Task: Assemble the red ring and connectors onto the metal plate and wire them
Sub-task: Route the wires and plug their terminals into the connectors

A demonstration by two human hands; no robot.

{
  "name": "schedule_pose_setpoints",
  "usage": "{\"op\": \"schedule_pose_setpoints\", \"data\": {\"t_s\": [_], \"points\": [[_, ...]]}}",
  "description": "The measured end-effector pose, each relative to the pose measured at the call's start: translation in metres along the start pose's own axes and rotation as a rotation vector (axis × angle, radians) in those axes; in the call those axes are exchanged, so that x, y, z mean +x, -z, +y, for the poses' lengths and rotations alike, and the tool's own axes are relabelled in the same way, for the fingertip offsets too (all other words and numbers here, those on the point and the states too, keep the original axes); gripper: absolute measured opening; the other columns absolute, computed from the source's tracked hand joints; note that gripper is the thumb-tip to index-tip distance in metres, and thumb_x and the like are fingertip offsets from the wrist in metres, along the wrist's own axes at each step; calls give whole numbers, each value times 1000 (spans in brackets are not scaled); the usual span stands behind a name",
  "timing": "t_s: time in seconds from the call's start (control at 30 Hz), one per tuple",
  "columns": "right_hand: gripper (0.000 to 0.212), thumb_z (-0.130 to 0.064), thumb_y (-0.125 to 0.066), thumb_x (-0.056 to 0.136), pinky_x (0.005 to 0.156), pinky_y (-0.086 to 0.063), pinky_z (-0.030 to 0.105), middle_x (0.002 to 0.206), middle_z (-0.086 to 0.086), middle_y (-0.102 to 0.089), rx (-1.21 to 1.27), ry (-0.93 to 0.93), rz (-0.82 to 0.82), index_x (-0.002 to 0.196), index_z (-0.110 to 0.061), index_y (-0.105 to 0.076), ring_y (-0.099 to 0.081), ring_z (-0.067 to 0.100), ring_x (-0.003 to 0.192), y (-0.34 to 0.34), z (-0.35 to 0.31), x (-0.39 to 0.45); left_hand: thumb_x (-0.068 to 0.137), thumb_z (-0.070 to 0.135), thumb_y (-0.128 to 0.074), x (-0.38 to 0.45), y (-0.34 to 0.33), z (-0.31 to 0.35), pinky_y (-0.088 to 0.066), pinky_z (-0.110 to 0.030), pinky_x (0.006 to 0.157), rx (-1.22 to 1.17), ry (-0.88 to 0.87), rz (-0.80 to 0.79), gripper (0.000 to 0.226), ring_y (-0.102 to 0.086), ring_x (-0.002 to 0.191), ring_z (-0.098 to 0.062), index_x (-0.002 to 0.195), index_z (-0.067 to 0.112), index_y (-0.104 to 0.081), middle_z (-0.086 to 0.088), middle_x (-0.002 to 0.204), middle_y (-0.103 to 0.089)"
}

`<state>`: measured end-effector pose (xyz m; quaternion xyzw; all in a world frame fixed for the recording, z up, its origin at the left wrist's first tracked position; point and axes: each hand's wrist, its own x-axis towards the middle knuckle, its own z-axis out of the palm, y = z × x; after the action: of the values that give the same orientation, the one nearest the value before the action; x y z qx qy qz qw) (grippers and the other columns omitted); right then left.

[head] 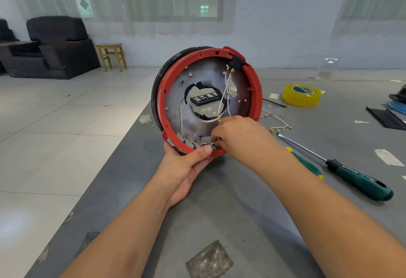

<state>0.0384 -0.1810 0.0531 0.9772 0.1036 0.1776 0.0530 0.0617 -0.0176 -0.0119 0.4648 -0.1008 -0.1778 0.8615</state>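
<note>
Above your dull grey table (219,201), your left hand (184,168) grips the lower rim of the round red plastic ring (256,84) seated on the tilted metal plate (175,93), while your right hand (237,137), just beside it, pinches a small brass connector (207,143) on thin white wires (224,93).

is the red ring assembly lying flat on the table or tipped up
Tipped up. The red ring stands on its lower edge, its face towards the camera; the left hand grips its bottom rim above the table.
</note>
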Motion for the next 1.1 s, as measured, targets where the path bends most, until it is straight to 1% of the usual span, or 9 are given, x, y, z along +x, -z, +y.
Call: {"op": "schedule_pose_setpoints", "data": {"t_s": [0.13,0.23,0.4,0.53,0.67,0.77,0.87,0.97,1.1], "points": [[19,-31,-57,98,62,-44,34,107,-6,-62,-6,-17,47,108,-40,-70,-66,26,99,-3,-2,-3,84,-17,-71,1,1,-1,-63,-43,91,21,0,-29,82,-70,119,-40,153,12,-36,-23,133,-69],[21,-35,-55,98,62,-39,33,108,-6,-62,16,-41,44,110,-43,-70,-66,27,98,0,-1,-5,80,-16,-73,1,2,-1,-63,-44,91,19,15,-28,87,-70,120,-40,153,14,-36,-23,134,-68],[25,-27,-54,97,64,-41,34,107,-2,-63,25,-93,57,112,-40,-70,-65,32,94,9,1,-7,73,-10,-79,2,2,0,-63,-43,90,-7,24,-16,93,-70,119,-39,152,16,-36,-23,133,-69],[24,-25,-51,95,76,-56,40,103,2,-65,131,-123,51,109,-31,-70,-64,31,96,16,5,-6,72,-8,-80,2,2,0,-63,-41,87,-7,30,-14,94,-71,118,-40,151,20,-36,-22,132,-70],[20,-19,-53,94,73,-52,35,97,2,-71,230,-112,45,102,-20,-71,-64,26,92,13,3,-5,72,-9,-79,2,2,0,-64,-41,86,-20,25,-20,94,-71,118,-40,152,18,-36,-22,134,-69],[19,-19,-56,93,76,-54,37,90,1,-70,329,-110,53,104,-21,-71,-65,24,88,10,1,-5,72,-9,-79,2,1,-1,-63,-41,86,-15,18,-20,93,-71,117,-39,151,16,-36,-22,132,-70],[17,-25,-62,93,77,-55,38,84,-5,-66,423,-97,62,107,-26,-72,-62,18,83,9,2,-4,72,-10,-79,3,1,-1,-63,-43,87,-16,15,-16,93,-71,118,-39,151,17,-36,-22,133,-69],[8,-32,-66,95,74,-55,38,79,-9,-63,473,-83,72,101,-29,-72,-57,10,75,7,4,-4,73,-9,-80,3,3,-1,-63,-44,90,-4,20,-27,93,-70,119,-40,152,16,-37,-22,134,-68],[6,-33,-66,95,72,-55,36,73,-12,-61,473,-103,81,99,-31,-71,-57,7,69,5,5,-4,72,-8,-81,3,2,-2,-63,-42,88,19,19,-32,93,-71,118,-39,151,19,-37,-21,134,-68]]}}
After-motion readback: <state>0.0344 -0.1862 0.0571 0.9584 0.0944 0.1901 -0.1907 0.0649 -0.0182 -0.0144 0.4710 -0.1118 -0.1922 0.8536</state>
